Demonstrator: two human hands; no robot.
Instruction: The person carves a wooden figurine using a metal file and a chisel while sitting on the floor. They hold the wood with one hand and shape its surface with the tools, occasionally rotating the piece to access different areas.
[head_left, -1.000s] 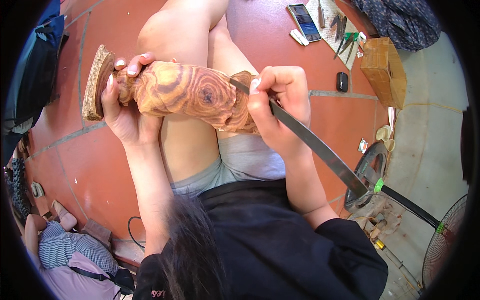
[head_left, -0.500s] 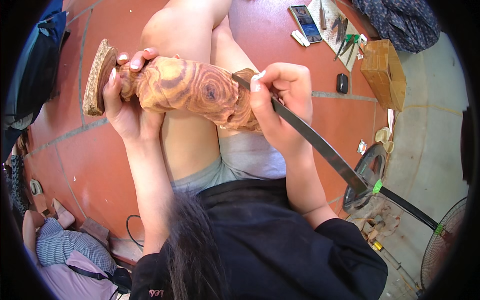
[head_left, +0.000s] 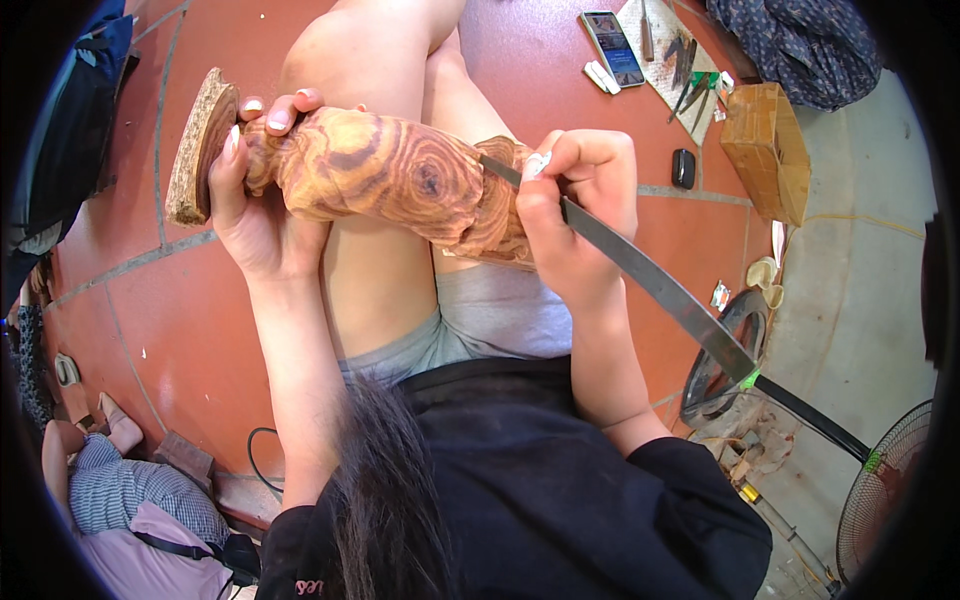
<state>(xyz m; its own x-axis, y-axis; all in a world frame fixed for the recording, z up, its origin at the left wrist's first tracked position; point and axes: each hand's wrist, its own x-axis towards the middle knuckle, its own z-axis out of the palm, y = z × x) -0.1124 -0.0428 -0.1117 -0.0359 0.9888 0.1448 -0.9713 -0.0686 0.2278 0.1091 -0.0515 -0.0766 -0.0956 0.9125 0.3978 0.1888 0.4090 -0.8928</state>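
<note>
A carved wooden figure with swirling brown grain lies tilted across my bare legs, its rough-edged flat base at the left. My left hand is closed around its narrow part beside the base, fingertips over the top. In my right hand, a long flat steel blade is pinched between thumb and fingers. The blade's narrow tip touches, or is just above, the figure's right end; its long tail slants down to the right. My right hand partly hides that end of the carving.
A phone and a mat with hand tools lie at the upper right, near a cardboard box and a black oval object. A standing fan is at the lower right. Another person sits at the lower left.
My right hand has moved slightly right with the blade, its tip now farther along the carving's right end. The base end of the carving has risen a little with my left hand.
</note>
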